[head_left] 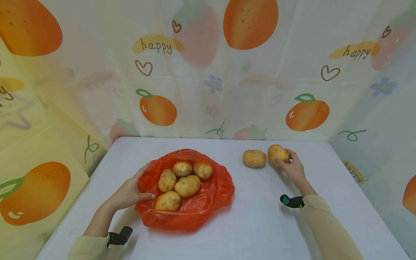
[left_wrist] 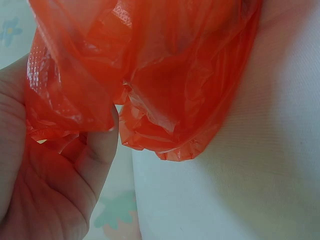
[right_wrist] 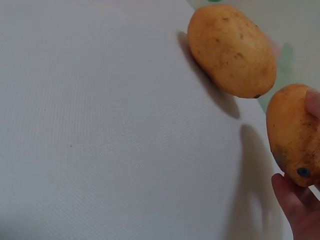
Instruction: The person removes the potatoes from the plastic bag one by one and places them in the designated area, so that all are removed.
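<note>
A red plastic bag point(head_left: 177, 219) sits on the left half of the table, its mouth spread wide. Several potatoes point(head_left: 187, 186) lie inside it. My left hand point(head_left: 129, 192) holds the bag's left side, thumb over the rim and fingers outside; in the left wrist view the red film runs between thumb and fingers. At the back right, my right hand point(head_left: 295, 170) grips a potato point(head_left: 276, 153) between thumb and fingers. That potato has a dark spot at its lower end in the right wrist view. Just left of it another potato point(head_left: 254, 159) lies on the table.
The white tabletop point(head_left: 256, 216) reaches back to a hanging fruit-print cloth point(head_left: 191, 108), which also runs along both sides. A black wrist camera point(head_left: 120, 236) is strapped at the left cuff, and another wrist camera point(head_left: 292, 201) at the right.
</note>
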Demonstrator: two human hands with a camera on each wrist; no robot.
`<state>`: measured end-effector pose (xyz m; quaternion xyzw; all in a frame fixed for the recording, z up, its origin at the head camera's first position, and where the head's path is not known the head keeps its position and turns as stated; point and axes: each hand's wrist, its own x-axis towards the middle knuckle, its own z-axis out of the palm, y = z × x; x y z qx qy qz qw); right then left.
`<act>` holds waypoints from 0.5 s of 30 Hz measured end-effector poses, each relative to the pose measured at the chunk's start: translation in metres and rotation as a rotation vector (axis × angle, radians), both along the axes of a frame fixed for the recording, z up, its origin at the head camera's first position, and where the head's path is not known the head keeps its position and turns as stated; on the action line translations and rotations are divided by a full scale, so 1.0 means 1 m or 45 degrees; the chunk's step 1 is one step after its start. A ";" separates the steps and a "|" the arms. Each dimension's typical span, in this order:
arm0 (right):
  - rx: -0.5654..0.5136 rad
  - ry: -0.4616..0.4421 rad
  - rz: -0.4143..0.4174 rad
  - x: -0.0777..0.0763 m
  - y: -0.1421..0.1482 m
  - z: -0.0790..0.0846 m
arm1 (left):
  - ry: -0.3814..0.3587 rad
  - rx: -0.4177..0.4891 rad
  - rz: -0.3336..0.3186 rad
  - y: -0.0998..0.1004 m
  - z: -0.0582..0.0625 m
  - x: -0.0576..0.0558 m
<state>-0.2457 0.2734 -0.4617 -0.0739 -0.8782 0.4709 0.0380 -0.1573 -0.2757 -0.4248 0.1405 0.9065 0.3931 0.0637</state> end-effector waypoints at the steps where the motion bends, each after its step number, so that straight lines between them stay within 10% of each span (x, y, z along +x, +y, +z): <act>1: -0.002 -0.011 -0.002 0.000 0.000 0.000 | 0.000 0.000 0.000 0.000 0.000 0.000; 15: 0.095 -0.153 -0.012 -0.005 -0.001 -0.004 | -0.014 0.000 0.012 0.001 0.001 0.001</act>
